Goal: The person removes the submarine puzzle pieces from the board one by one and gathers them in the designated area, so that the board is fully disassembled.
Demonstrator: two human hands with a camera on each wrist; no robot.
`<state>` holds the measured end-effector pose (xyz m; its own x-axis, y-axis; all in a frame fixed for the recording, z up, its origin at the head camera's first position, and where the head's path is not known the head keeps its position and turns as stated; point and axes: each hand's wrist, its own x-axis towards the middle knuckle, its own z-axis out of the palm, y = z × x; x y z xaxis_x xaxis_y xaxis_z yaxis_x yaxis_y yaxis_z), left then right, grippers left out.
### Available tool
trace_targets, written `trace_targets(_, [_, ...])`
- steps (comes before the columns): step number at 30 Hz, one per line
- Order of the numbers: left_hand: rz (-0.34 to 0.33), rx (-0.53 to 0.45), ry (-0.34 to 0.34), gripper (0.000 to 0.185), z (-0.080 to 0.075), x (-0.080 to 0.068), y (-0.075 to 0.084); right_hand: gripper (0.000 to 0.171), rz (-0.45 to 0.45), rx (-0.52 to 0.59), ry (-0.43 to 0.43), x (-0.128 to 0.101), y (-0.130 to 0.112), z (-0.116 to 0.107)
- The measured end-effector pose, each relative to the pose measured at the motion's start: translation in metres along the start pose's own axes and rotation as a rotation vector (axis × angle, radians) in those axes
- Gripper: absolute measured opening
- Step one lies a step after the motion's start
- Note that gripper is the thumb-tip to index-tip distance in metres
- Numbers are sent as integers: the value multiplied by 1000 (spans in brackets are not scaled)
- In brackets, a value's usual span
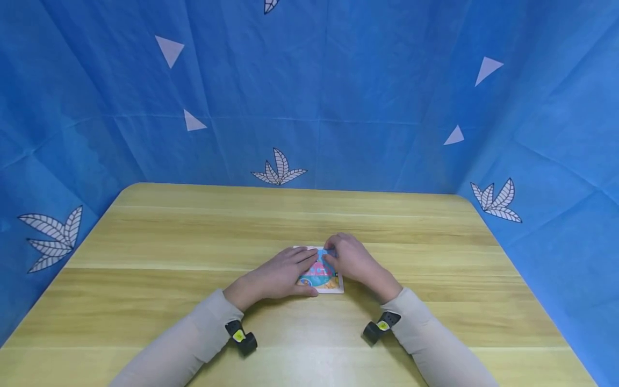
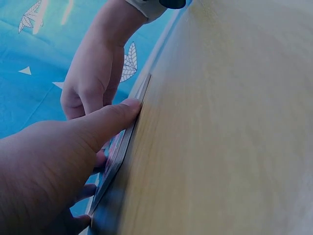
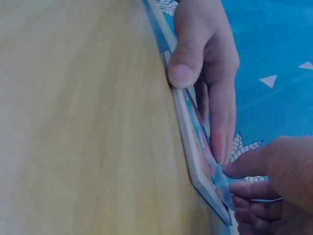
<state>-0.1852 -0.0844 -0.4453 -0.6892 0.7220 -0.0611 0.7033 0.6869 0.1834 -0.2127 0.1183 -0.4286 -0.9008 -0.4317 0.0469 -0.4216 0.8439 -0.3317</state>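
Observation:
A small square board [image 1: 323, 280] with a colourful picture lies flat on the wooden table [image 1: 193, 242], near the middle. My left hand [image 1: 282, 274] lies on its left part with straight fingers, and the thumb [image 2: 110, 120] presses against the near edge of the board [image 2: 122, 149]. My right hand [image 1: 353, 260] is at the far right part. In the right wrist view its thumb and fingers [image 3: 244, 169] pinch a thin colourful layer [image 3: 218, 178] slightly raised off the board [image 3: 193, 147]. My left hand [image 3: 205, 44] shows at the top there.
The table is light wood with rounded far corners. Blue cloth [image 1: 338, 97] printed with leaves and triangles hangs behind and at both sides. A small black camera sits on each wrist [image 1: 242, 337] [image 1: 379, 328].

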Motion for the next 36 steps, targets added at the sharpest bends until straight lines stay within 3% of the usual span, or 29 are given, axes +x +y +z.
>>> trace_targets(13, [53, -6, 10, 73, -1, -2, 2, 11, 66, 350, -123, 7, 19, -2])
trace_targets(29, [43, -9, -33, 64, -1, -2, 3, 10, 53, 454, -107, 9, 30, 3])
trace_targets(36, [50, -1, -22, 63, 0, -2, 2, 6, 25, 563, -82, 8, 37, 3])
